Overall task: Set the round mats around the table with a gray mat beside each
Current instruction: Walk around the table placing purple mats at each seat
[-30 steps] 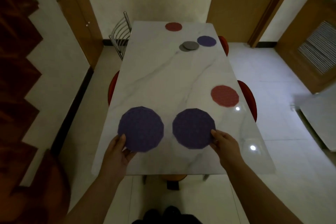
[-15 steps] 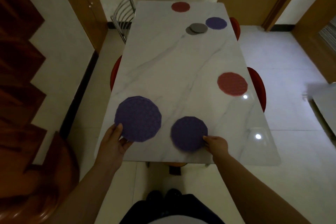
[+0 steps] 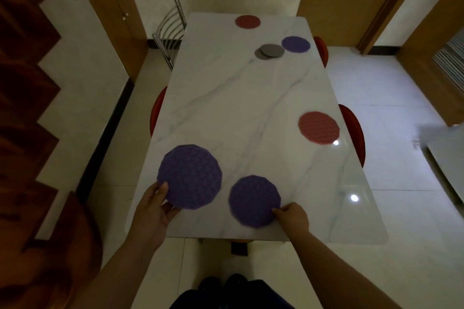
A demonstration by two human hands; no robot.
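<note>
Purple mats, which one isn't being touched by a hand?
The far purple mat beside the gray mats; the left hand and right hand each hold a near one.

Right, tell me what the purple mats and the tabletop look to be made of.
Purple mats: probably soft silicone or rubber, matte, with a moulded raised pattern and faceted edge; the look can't confirm it. Tabletop: white marble or marble-look stone with grey veins, polished, since it mirrors ceiling lights.

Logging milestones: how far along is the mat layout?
Done: three round mats sit out, far red mat, right-edge red mat, far purple mat. In hand: left hand holds the large purple mat, right hand the smaller one. Left: the gray mats are stacked, none distributed.
</note>
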